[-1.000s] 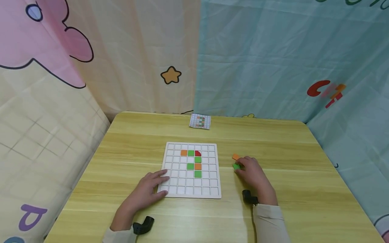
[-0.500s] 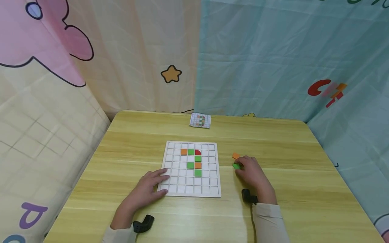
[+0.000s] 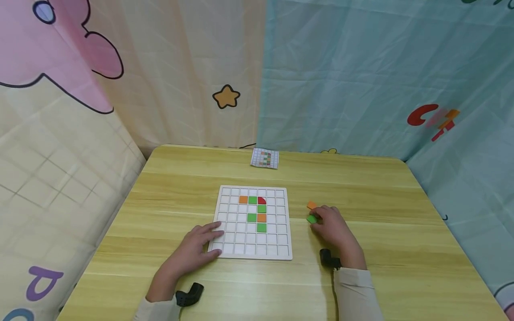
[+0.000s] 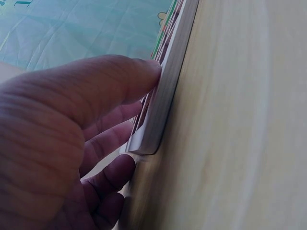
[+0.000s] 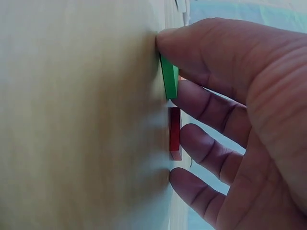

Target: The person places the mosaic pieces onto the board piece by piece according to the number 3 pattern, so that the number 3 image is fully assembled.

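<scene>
A white gridded board (image 3: pixel 241 252) lies on the table, with orange, green and red tiles set in some of its squares. My left hand (image 3: pixel 194 249) rests on the board's left edge with fingers spread; the left wrist view shows the thumb (image 4: pixel 139 74) against the rim. To the right of the board, my right hand (image 3: pixel 333 227) pinches a green square tile (image 5: pixel 169 79) between thumb and index finger, low at the tabletop. A red tile (image 5: pixel 174 132) lies under the other fingers, hidden in the head view. An orange tile (image 3: pixel 311 205) sits just beyond the fingertips.
A small card (image 3: pixel 265 158) printed with a coloured grid pattern lies at the table's far edge. Printed curtains (image 3: pixel 341 89) hang close behind the table (image 3: pixel 160 187) and at both sides. Black wrist devices (image 3: pixel 190 295) are on both arms.
</scene>
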A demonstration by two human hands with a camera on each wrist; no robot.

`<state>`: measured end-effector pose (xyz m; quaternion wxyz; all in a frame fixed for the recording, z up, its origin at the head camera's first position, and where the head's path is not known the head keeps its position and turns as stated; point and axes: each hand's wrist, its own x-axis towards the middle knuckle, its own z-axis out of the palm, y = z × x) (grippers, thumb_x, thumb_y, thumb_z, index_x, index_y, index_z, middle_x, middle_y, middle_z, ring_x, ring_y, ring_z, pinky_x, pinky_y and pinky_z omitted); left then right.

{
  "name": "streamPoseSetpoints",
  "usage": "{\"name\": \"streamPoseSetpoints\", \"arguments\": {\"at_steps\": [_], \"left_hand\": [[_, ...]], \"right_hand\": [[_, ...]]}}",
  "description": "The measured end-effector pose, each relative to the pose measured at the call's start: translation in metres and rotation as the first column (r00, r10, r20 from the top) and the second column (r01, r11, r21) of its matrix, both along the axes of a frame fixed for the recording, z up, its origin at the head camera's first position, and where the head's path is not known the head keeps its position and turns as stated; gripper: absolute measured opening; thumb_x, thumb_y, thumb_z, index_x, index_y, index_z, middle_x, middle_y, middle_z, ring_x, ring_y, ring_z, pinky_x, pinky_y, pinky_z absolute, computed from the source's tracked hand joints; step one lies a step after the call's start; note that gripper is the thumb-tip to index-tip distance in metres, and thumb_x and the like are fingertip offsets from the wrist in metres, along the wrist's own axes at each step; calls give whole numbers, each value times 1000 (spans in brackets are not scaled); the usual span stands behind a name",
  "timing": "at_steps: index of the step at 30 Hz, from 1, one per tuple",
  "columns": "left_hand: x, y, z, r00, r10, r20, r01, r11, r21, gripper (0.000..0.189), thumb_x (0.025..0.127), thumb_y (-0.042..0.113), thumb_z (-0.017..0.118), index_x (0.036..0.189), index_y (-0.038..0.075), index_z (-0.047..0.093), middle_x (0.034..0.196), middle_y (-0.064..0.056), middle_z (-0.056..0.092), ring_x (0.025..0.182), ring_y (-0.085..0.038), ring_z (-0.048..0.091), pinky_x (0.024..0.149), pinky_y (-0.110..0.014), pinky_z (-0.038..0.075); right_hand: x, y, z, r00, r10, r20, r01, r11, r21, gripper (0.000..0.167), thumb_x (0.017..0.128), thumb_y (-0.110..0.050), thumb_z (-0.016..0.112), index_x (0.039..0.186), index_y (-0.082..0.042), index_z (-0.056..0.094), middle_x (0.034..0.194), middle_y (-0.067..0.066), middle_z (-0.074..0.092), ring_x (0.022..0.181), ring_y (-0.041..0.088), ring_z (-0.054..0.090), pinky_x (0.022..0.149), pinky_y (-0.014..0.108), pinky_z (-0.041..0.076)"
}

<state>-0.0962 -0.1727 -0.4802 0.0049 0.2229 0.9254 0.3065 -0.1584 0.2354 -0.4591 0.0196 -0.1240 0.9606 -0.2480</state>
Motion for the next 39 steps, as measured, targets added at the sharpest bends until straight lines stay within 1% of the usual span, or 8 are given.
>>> {"name": "streamPoseSetpoints", "arguments": {"at_steps": [6, 9, 15, 19, 24, 27, 33, 39], "left_hand": [[0, -1, -1, 1000, 2, 7, -2, 1000, 3, 47, 85, 24, 78, 128, 8, 67, 146, -7, 52, 120, -28, 50, 99, -52, 40], [0, -1, -1, 1000, 6, 13, -6, 1000, 2, 47, 86, 24, 77, 128, 8, 67, 146, -6, 52, 121, -29, 50, 99, -52, 39], [0, -2, -1, 1000, 8, 20, -9, 1000, 3, 47, 86, 25, 77, 129, 9, 67, 146, -5, 51, 121, -29, 50, 99, -52, 39], [-1, -3, -3, 1000, 11, 12, -11, 1000, 9, 47, 85, 25, 78, 129, 9, 67, 147, -5, 51, 121, -27, 50, 98, -51, 40], [-3, -3, -5, 1000, 7, 2, -7, 1000, 17, 48, 85, 24, 78, 129, 9, 67, 147, -5, 51, 121, -26, 50, 99, -50, 40], [-3, -2, -5, 1000, 3, -1, -3, 1000, 18, 48, 86, 25, 77, 129, 9, 67, 147, -5, 51, 121, -27, 50, 99, -51, 39], [-1, -2, -5, 1000, 5, 7, -5, 1000, 16, 48, 86, 26, 77, 129, 9, 67, 147, -5, 51, 123, -29, 49, 100, -53, 39], [-1, -1, -4, 1000, 4, 15, -4, 1000, 9, 47, 86, 25, 77, 129, 9, 67, 147, -4, 51, 124, -30, 49, 101, -53, 38]], "right_hand": [[0, -2, 2, 1000, 4, 7, -4, 1000, -12, 24, 86, -2, 70, 110, 0, 68, 105, 10, 65, 98, 33, 50, 86, 48, 44], [0, -2, 2, 1000, 8, -9, -9, 1000, -21, 24, 85, 0, 68, 109, 1, 68, 105, 11, 65, 97, 33, 51, 87, 48, 44], [-1, -6, 3, 999, 27, -34, -29, 997, -72, 28, 84, 1, 67, 112, 4, 68, 109, 15, 66, 101, 34, 53, 90, 50, 44], [-2, -13, 5, 998, 44, -43, -48, 993, -109, 27, 84, 3, 66, 111, 4, 69, 111, 16, 65, 105, 36, 52, 92, 50, 43], [-4, -31, 5, 996, 82, -48, -87, 989, -118, 26, 82, 4, 65, 107, 2, 69, 107, 12, 65, 105, 35, 52, 93, 48, 42], [-5, -45, 7, 993, 112, -40, -115, 988, -103, 26, 81, 3, 66, 106, -1, 69, 104, 8, 65, 104, 32, 52, 94, 47, 41], [-3, -73, 9, 991, 132, 19, -130, 989, -76, 29, 80, 0, 69, 108, -6, 70, 104, 3, 63, 104, 26, 51, 92, 44, 43], [0, -93, 11, 986, 154, 62, -149, 986, -77, 29, 82, -1, 70, 109, -10, 71, 105, 0, 62, 102, 23, 50, 89, 40, 46]]}}
